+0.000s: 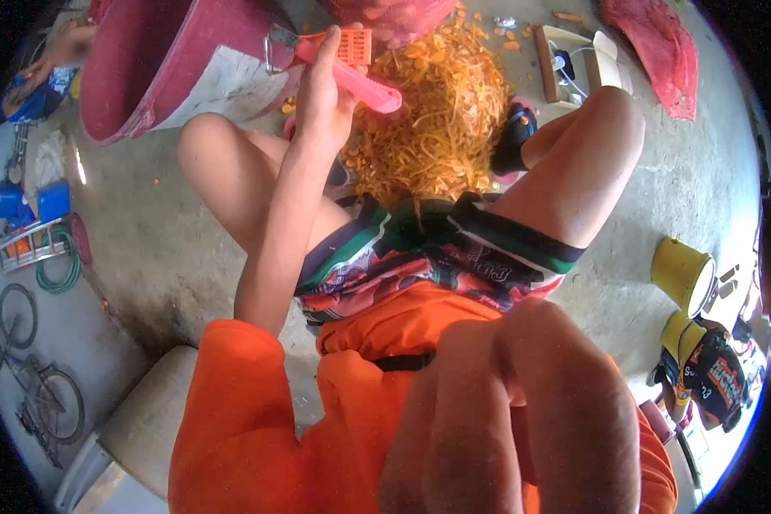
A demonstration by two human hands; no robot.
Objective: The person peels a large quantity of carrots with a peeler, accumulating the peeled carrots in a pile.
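Observation:
My left hand (324,107) is raised over the floor, closed around a pink-handled peeler (351,79) with a metal end at the left. An orange slotted piece (354,46) shows right behind the fingers. Below and beyond it, between my feet, lies a large heap of orange shreds and peelings (437,120). Very near the camera, my right hand (522,411) looms in front of my orange shirt. Its fingers are bent and its fingertips are hidden, so I cannot tell what they hold.
A big pink tub (137,68) leans at the upper left, with a red mesh sack (385,17) beside it. An open box (570,64) and a red cloth (655,47) lie upper right. Yellow buckets (681,274) and another person (715,373) are at the right, bicycles (38,377) at the left.

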